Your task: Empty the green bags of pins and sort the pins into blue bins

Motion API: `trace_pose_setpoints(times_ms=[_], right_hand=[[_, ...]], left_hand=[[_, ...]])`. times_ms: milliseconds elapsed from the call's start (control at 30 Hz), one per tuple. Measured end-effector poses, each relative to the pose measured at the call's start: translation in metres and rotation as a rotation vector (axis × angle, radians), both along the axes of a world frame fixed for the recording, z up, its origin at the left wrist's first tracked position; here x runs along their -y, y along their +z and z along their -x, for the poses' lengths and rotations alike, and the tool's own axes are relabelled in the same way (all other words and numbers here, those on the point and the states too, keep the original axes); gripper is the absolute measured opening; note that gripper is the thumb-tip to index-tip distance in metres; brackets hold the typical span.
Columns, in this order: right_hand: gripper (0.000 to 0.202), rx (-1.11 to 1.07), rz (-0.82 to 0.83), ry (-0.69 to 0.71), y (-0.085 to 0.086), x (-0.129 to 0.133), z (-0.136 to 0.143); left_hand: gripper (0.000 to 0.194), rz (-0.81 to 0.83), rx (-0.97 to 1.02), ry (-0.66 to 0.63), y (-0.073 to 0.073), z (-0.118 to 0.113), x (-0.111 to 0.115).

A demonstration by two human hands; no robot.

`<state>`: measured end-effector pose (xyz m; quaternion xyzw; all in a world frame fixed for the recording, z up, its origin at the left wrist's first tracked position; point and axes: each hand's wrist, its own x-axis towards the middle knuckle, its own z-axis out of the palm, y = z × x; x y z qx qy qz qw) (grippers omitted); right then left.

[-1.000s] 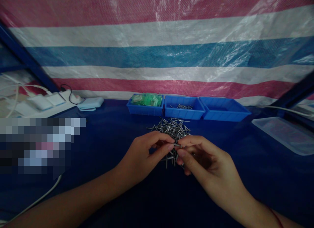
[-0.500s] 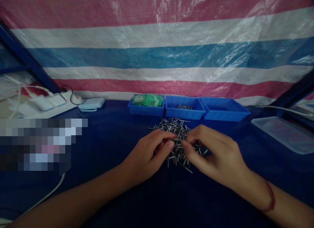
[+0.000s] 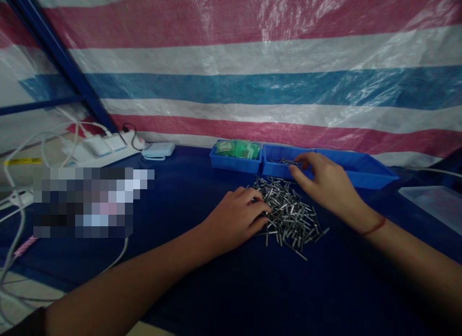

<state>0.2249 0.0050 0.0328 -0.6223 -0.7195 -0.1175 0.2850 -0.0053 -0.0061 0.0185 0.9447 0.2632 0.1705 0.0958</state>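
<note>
A heap of blind rivets (image 3: 290,211), silvery with thin shanks, lies loose on the dark blue table. My left hand (image 3: 240,218) rests at the heap's left side, fingers bent and a little apart, their tips touching rivets; no rivet can be made out in its grasp. Over the front right of the middle blue bin (image 3: 279,170) is my right hand (image 3: 323,182), thumb and forefinger apart, with nothing visible between them. Several rivets lie in that bin, partly hidden behind the right fingers.
Left of it stands a blue bin (image 3: 236,163) with green-and-clear packets; another blue bin (image 3: 371,177) adjoins on the right. A translucent lid (image 3: 433,206) lies far right. At left are a pale blue device (image 3: 158,150), a power strip (image 3: 108,155), cables and a blurred-out patch.
My right hand has gone from the heap forward and right to the middle bin. My left hand has parted from it and dropped onto the heap. The view has turned left.
</note>
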Motion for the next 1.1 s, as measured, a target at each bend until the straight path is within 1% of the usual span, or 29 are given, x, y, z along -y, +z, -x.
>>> trace_pose_setpoints(times_ms=[167, 300, 600, 900, 1100], right_hand=[[0.027, -0.077, 0.102, 0.083, -0.009, 0.041, 0.010], [0.028, -0.133, 0.166, 0.104, -0.014, 0.057, 0.012], [0.021, -0.179, 0.201, 0.214, -0.017, 0.059, 0.013], [0.017, -0.205, 0.206, 0.227, -0.018, 0.061, 0.015], [0.016, -0.206, 0.208, 0.246, -0.017, 0.064, 0.017]], left_hand=[[0.018, -0.017, -0.026, 0.010, 0.001, 0.000, 0.002], [0.021, -0.003, -0.051, -0.017, 0.002, -0.001, 0.006], [0.014, 0.007, -0.094, -0.038, 0.005, -0.002, 0.004], [0.016, 0.021, -0.085, -0.048, 0.003, 0.000, 0.001], [0.015, 0.027, -0.049, -0.049, 0.002, -0.002, 0.004]])
